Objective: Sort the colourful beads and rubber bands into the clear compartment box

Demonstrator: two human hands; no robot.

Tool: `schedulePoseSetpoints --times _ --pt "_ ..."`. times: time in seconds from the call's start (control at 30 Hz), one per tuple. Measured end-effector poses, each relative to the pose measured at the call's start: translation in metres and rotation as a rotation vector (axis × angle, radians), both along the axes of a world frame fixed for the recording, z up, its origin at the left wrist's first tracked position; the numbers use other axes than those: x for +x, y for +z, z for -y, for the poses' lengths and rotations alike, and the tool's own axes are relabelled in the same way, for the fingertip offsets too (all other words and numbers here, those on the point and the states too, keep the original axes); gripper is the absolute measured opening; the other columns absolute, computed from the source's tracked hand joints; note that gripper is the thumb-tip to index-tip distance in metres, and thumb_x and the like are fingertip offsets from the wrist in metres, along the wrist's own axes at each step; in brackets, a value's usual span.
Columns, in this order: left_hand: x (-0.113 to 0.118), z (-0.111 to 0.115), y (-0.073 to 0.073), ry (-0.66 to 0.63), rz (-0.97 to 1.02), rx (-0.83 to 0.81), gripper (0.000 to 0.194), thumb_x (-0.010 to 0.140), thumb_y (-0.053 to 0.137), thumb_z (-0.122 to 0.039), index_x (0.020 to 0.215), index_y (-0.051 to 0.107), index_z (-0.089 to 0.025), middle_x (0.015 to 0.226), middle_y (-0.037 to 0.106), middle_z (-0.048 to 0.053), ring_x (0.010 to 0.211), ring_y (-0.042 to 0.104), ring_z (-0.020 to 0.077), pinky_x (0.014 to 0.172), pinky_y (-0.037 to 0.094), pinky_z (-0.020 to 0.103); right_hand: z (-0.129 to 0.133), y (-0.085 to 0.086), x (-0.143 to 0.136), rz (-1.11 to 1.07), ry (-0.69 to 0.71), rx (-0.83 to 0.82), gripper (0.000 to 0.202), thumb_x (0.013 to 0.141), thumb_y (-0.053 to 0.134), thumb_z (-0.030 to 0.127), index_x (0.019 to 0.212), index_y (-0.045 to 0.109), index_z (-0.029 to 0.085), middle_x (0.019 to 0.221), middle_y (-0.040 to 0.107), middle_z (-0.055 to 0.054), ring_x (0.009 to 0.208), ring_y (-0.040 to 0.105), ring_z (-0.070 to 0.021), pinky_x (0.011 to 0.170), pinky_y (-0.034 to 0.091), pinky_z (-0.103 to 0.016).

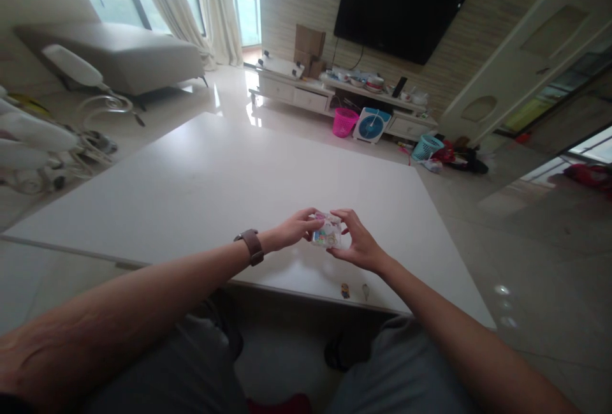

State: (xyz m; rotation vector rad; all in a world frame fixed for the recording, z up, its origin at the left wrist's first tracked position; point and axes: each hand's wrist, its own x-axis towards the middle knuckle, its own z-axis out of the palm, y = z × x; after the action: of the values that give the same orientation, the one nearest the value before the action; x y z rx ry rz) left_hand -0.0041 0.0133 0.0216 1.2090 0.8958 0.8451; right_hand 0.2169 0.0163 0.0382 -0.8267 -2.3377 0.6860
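Observation:
Between both hands, above the near part of the white table (229,184), is a small clear plastic box (327,233) with colourful little things or prints in it; which of the two I cannot tell. My left hand (306,225) grips its left side, thumb over the top. Curved around the right side, the fingers and thumb of my right hand (354,239) hold it too. Close to the table's front edge lie a small yellow and blue figure (345,290) and, just right of it, a small pale key-like piece (366,291).
Beyond the table stand a pink basket (344,122), a blue and white fan (371,125) and a light-blue basket (427,147), near a low white cabinet (310,100). A grey bench (124,57) is at the far left. My knees are under the table's front edge.

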Motion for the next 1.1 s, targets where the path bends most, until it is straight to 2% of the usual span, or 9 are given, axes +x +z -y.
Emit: schedulePoseSetpoints --times 0.17,0.27,0.37,0.43,0.57,0.7,0.87,0.97,1.1 --pt "0.005 0.006 0.004 -0.090 -0.021 0.001 0.043 0.087 0.060 -0.053 0.112 0.059 -0.018 0.089 0.063 0.003 0.073 0.060 0.0135 0.064 0.045 0.026 0.004 0.004 0.004 0.032 0.036 0.050 0.081 0.071 0.077 0.023 0.142 0.039 0.031 0.132 0.051 -0.009 0.121 0.049 -0.0292 0.094 0.051 -0.046" --pt "0.003 0.006 0.007 -0.107 -0.037 0.034 0.050 0.089 0.053 -0.059 0.124 0.054 -0.022 0.104 0.064 0.006 0.084 0.063 0.0155 0.069 0.048 0.028 0.002 0.003 0.007 0.039 -0.017 0.059 0.081 0.072 0.079 0.026 0.142 0.039 0.032 0.131 0.054 -0.008 0.118 0.050 -0.0286 0.095 0.050 -0.047" --pt "0.001 0.005 0.006 -0.127 -0.101 0.161 0.072 0.076 0.074 -0.047 0.138 0.044 -0.025 0.124 0.058 0.010 0.099 0.061 0.0188 0.074 0.052 0.030 0.000 0.003 0.012 0.037 -0.058 0.055 0.080 0.072 0.080 0.029 0.141 0.041 0.032 0.129 0.055 -0.008 0.116 0.051 -0.0282 0.094 0.049 -0.047" --pt "0.000 0.004 0.003 -0.127 -0.170 0.277 0.082 0.068 0.082 -0.037 0.140 0.043 -0.025 0.132 0.054 0.012 0.103 0.059 0.0199 0.074 0.053 0.030 -0.001 0.003 0.014 0.042 -0.055 0.047 0.079 0.071 0.081 0.029 0.140 0.042 0.032 0.128 0.055 -0.008 0.114 0.051 -0.0278 0.094 0.049 -0.047" --pt "-0.001 0.000 -0.007 -0.065 -0.300 0.489 0.068 0.067 0.080 -0.030 0.129 0.053 -0.022 0.125 0.058 0.010 0.098 0.061 0.0186 0.073 0.053 0.030 -0.002 0.002 0.017 0.061 -0.021 0.037 0.078 0.069 0.078 0.021 0.139 0.044 0.029 0.125 0.056 -0.008 0.113 0.052 -0.0273 0.095 0.048 -0.046" --pt "-0.004 -0.003 -0.012 -0.054 -0.445 0.637 0.064 0.063 0.080 -0.029 0.123 0.057 -0.021 0.111 0.062 0.008 0.092 0.061 0.0183 0.076 0.052 0.031 -0.004 -0.003 0.015 0.084 -0.001 0.005 0.078 0.067 0.075 0.018 0.139 0.044 0.027 0.123 0.058 -0.008 0.112 0.055 -0.0262 0.096 0.048 -0.044" --pt "-0.007 0.001 -0.017 -0.116 -0.664 0.743 0.063 0.063 0.079 -0.035 0.120 0.057 -0.021 0.105 0.064 0.006 0.091 0.061 0.0207 0.082 0.050 0.034 -0.005 -0.014 0.010 0.124 0.055 -0.025 0.078 0.064 0.078 0.019 0.135 0.046 0.026 0.125 0.061 -0.007 0.111 0.060 -0.0244 0.097 0.048 -0.039" --pt "-0.006 0.006 -0.021 -0.154 -0.797 0.769 0.057 0.065 0.076 -0.040 0.114 0.057 -0.020 0.103 0.064 0.006 0.092 0.061 0.0227 0.078 0.049 0.033 -0.004 -0.020 0.009 0.152 0.079 -0.060 0.078 0.062 0.079 0.018 0.134 0.048 0.027 0.127 0.062 -0.006 0.111 0.061 -0.0241 0.097 0.048 -0.038" --pt "-0.004 0.011 -0.028 -0.238 -0.918 0.810 0.052 0.064 0.075 -0.042 0.108 0.058 -0.021 0.101 0.065 0.006 0.091 0.063 0.0248 0.076 0.047 0.033 -0.003 -0.026 0.007 0.194 -0.003 -0.168 0.063 0.071 0.069 0.015 0.130 0.051 0.027 0.109 0.070 -0.003 0.097 0.067 -0.0204 0.087 0.051 -0.035"
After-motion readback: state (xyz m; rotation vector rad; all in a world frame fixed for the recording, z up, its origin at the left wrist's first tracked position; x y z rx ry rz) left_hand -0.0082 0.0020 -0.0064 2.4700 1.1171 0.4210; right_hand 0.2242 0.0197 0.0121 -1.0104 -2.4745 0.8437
